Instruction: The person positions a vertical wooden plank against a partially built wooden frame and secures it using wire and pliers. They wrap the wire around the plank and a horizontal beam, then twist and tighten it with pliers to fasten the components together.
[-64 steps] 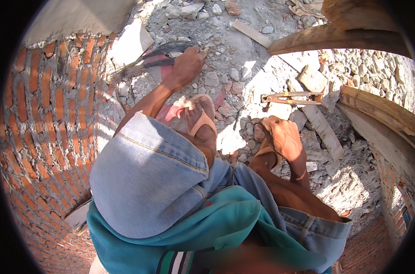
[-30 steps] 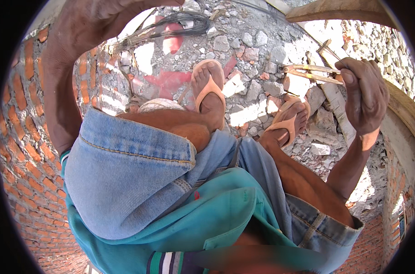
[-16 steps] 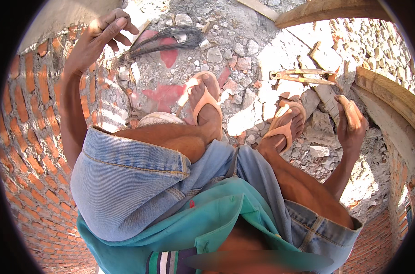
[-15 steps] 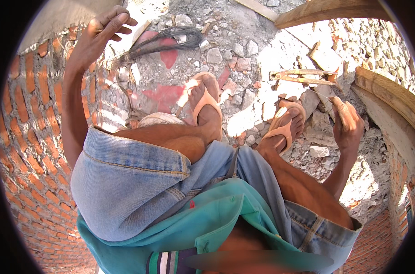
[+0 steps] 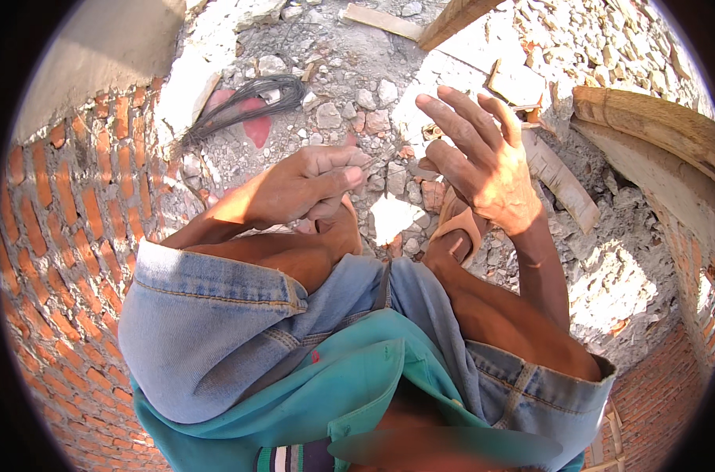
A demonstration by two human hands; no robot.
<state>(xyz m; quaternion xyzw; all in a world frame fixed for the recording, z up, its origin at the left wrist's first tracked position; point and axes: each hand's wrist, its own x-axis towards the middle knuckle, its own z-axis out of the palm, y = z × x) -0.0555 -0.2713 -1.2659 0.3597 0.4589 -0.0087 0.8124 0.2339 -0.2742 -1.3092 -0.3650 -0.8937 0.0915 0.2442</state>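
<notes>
A curved red brick wall (image 5: 50, 228) filled the left edge of the view. Beside it, on rubble-strewn ground (image 5: 357, 86), lay a coil of dark wire (image 5: 251, 98), well away from both hands. The person was squatting, in denim shorts (image 5: 216, 330) and a teal shirt (image 5: 334, 393). Their left hand (image 5: 298, 189) was raised in front of the knees, its grip narrow, fingertips pinched together; whether they held something thin was too small to tell. Just to the right, the right hand (image 5: 483, 157) was lifted with palm open and fingers spread wide, holding nothing. Below it showed a foot in an orange sandal (image 5: 458, 228). Further right, weathered wooden planks (image 5: 648, 130) lay across the rubble.
</notes>
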